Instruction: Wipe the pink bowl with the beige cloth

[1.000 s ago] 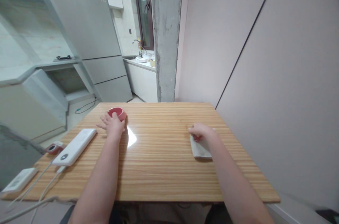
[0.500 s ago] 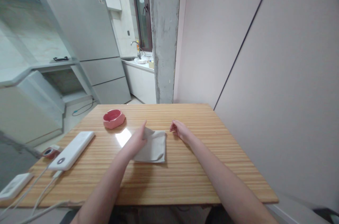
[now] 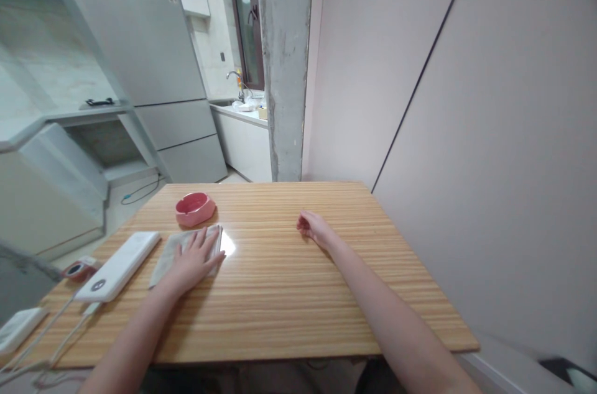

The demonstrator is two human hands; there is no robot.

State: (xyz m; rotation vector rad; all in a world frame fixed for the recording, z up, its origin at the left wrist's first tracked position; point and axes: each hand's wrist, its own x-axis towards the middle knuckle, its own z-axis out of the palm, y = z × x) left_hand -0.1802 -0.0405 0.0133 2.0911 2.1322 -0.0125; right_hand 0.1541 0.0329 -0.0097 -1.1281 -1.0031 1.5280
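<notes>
A light grey folded cloth point(image 3: 163, 260) lies flat on the left part of the wooden table point(image 3: 280, 294). My left hand point(image 3: 193, 260) rests on top of it with the fingers spread, covering much of its middle and right side. Just beyond the cloth stands a pink ashtray point(image 3: 194, 210). My right hand point(image 3: 314, 227) is on the table to the right of centre, apart from the cloth. Its fingers are curled in, and nothing shows in them.
Left of the cloth lies a white power bank point(image 3: 119, 266) with a cable plugged in. Near it are a red-and-white roll-like object point(image 3: 80, 271) and a white box-shaped device point(image 3: 21, 329) at the table's left edge. Behind stand a fridge point(image 3: 125, 27) and a concrete pillar point(image 3: 286, 64).
The cloth has moved left across the table, from the middle to beside the power bank. My left hand went with it and now lies spread on it. My right hand stays nearly in place.
</notes>
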